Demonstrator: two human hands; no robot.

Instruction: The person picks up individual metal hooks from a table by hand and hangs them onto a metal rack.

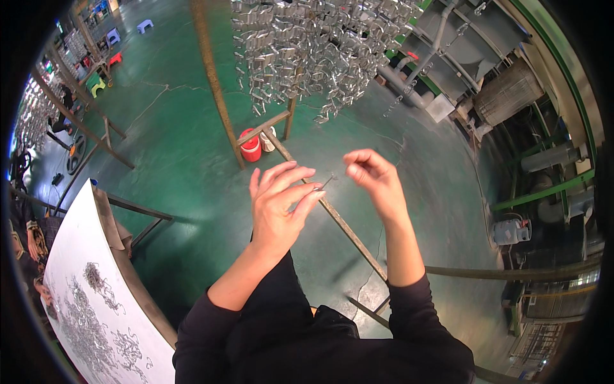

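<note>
My left hand [281,198] is pinching a small thin metal hook [328,182] between thumb and fingertips. The hook's bent tip points up and to the right, toward my other hand. My right hand [375,178] is raised a short way to the right, apart from the hook, its fingers curled in against the thumb. Whether anything small lies in that pinch I cannot make out. Beyond both hands, many bent shiny metal pieces [320,51] hang in dense rows. Loose dark wire hooks [86,320] lie in piles on a white tabletop [70,256] at lower left.
A metal frame's long floor bar [352,239] runs beneath my hands, and its upright [214,83] stands ahead. Behind it are a red bucket [250,146] and a pale container [267,139]. A gas cylinder [510,231] and machinery line the right. Another person's hand [43,291] is beyond the table.
</note>
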